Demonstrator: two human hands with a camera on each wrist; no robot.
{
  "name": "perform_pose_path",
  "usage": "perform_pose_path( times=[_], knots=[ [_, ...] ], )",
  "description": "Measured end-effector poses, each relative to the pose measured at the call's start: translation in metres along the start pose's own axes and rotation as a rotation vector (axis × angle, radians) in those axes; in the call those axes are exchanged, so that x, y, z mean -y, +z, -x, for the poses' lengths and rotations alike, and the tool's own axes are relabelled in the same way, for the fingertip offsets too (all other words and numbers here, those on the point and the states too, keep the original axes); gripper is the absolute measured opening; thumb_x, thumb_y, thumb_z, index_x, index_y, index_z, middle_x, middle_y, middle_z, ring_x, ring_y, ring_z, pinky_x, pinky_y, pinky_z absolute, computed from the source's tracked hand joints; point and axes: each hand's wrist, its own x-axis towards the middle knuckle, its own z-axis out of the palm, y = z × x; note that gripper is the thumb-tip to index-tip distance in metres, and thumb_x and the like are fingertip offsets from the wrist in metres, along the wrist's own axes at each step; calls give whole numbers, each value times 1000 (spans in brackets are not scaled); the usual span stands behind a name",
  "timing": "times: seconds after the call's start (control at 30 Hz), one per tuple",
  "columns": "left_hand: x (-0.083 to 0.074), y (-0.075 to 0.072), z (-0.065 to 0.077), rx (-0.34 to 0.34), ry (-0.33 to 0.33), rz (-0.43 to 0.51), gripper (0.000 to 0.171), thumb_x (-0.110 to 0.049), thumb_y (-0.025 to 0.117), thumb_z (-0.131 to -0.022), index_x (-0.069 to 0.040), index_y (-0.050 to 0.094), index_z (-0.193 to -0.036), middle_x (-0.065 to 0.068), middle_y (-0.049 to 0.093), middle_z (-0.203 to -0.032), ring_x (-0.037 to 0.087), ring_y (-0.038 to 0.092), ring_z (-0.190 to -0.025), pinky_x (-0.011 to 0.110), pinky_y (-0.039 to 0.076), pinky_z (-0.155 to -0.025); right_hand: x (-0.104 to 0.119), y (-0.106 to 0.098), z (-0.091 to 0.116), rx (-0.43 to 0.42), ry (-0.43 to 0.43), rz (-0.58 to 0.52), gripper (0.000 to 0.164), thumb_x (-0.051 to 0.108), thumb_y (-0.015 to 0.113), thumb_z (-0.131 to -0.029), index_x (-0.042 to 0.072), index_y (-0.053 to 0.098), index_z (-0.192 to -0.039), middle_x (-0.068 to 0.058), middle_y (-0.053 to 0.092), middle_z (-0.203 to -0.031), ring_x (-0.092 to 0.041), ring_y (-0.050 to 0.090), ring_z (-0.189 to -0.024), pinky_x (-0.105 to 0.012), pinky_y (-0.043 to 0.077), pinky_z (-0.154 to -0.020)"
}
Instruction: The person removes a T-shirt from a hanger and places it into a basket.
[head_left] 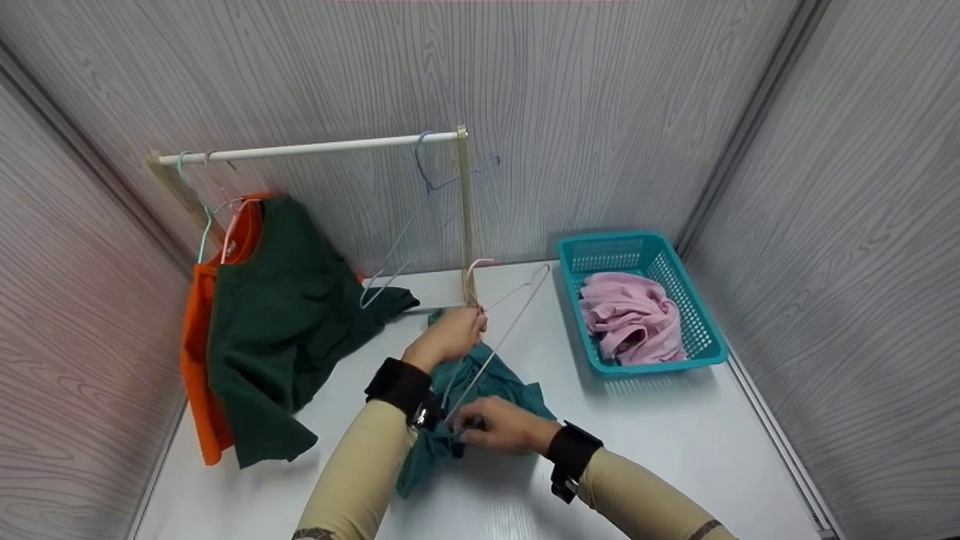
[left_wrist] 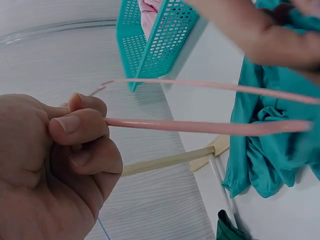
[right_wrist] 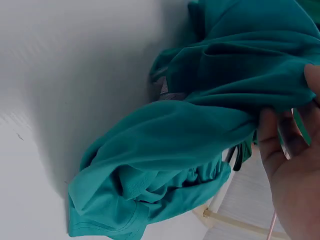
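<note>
My left hand (head_left: 448,335) grips a pink wire hanger (head_left: 506,334) just below its hook. In the left wrist view the fingers curl around the neck of the hanger (left_wrist: 190,126), and its two wires run off toward the cloth. A crumpled teal garment (head_left: 517,384) lies on the table under both hands. My right hand (head_left: 501,424) pinches this garment by the hanger's near end, which the cloth partly hides. In the right wrist view the teal fabric (right_wrist: 165,135) drapes in folds from the right hand's thumb and fingers.
A white-barred rack (head_left: 307,148) stands at the back left. From it hang a dark green shirt (head_left: 285,300), an orange garment (head_left: 196,360) and a bare blue hanger (head_left: 401,236). At the right, a teal basket (head_left: 649,370) holds a pink garment (head_left: 634,319).
</note>
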Motion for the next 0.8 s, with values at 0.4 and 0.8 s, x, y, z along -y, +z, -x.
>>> perform_pose_path(
  times=[0.4, 0.8],
  knots=[
    [-5, -8, 3, -42, 21, 55, 32, -17, 35, -107, -2, 61, -97, 13, 68, -78, 11, 52, -66, 30, 47, -75, -9, 10, 9, 198, 6, -38, 17, 18, 58, -97, 12, 69, -109, -1, 72, -105, 0, 62, -97, -27, 52, -90],
    [23, -59, 37, 66, -149, 33, 27, -18, 36, -105, -3, 58, -99, 2, 61, -74, 10, 51, -60, 22, 41, -56, -45, -15, 48, 60, 263, 11, 16, 16, 59, -96, 10, 70, -106, 0, 71, -104, -11, 63, -98, -31, 53, -86]
  ],
)
